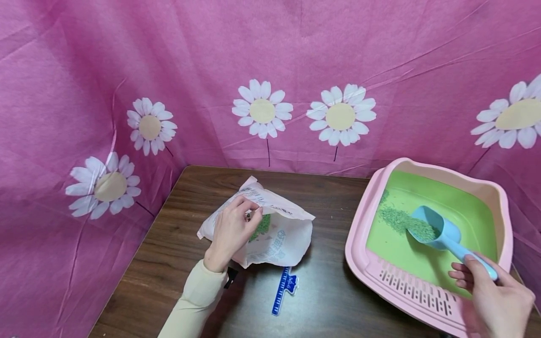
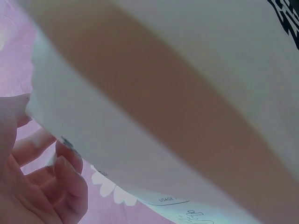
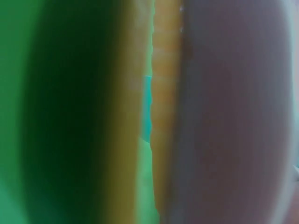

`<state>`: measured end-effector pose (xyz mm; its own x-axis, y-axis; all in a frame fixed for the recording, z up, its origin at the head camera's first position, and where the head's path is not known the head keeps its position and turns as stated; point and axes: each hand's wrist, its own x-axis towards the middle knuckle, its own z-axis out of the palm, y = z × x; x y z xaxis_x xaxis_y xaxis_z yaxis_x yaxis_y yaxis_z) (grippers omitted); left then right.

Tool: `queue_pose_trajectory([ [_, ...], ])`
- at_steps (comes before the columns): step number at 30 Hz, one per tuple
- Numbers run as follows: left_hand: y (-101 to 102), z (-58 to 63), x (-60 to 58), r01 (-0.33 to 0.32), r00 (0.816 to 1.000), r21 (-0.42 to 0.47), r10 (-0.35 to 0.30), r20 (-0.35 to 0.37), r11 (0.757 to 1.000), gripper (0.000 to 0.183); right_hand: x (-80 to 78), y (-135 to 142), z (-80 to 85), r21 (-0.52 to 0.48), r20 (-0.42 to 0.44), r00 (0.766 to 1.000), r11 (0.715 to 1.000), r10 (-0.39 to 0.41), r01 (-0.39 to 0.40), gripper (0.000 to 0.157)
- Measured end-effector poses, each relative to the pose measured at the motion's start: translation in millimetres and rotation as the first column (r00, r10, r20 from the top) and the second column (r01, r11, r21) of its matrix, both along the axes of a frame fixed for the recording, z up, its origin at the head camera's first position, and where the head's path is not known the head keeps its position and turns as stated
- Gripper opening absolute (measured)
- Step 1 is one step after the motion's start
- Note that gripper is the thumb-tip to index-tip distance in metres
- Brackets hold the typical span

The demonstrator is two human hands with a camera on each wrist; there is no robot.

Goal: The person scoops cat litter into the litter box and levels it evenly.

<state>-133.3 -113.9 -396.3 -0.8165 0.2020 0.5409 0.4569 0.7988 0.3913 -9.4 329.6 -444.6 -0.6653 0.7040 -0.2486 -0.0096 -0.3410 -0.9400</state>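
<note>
- Pink cloth [image 1: 203, 51] with daisies fills the upper frame.
- Brown table [image 1: 329, 295], bottom centre.
- Pink tray [image 1: 360, 230] with a green floor, lower right.
- White bag [image 1: 296, 239], lower centre, lying with its mouth facing right; the left hand [image 1: 234, 227] pinches its rim between thumb and fingers.
- Blue scoop [image 1: 451, 234], over the tray at lower right; the right hand [image 1: 498, 293] is clamped round its handle.
- Green granules [image 1: 395, 220] in the scoop, on the tray floor and inside the bag.
- Blue clip [image 1: 284, 292], just below the bag.
</note>
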Motion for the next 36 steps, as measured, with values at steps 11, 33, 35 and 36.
queue_pose_trajectory([
  [11,-0.9,-0.9,0.6,0.003,1.0,0.003,-0.003,0.001,1.0,0.008,-1.2,-1.8,5.3,0.02,0.001,0.999,0.999,-0.039,0.039,0.018],
  [33,-0.5,-1.4,0.8,0.013,1.0,0.005,-0.013,-0.011,1.0,0.009,7.2,-11.0,22.7,0.516,0.373,0.922,0.85,-0.108,-0.109,0.029],
  [35,-0.5,-1.5,0.9,0.014,1.0,0.002,-0.014,-0.013,1.0,0.009,8.5,-10.6,22.7,0.554,0.386,0.915,0.822,-0.117,-0.128,0.029],
  [36,-0.5,-1.4,1.1,0.015,1.0,0.002,-0.015,-0.013,1.0,0.009,8.8,-10.4,22.6,0.565,0.386,0.914,0.815,-0.12,-0.132,0.028],
])
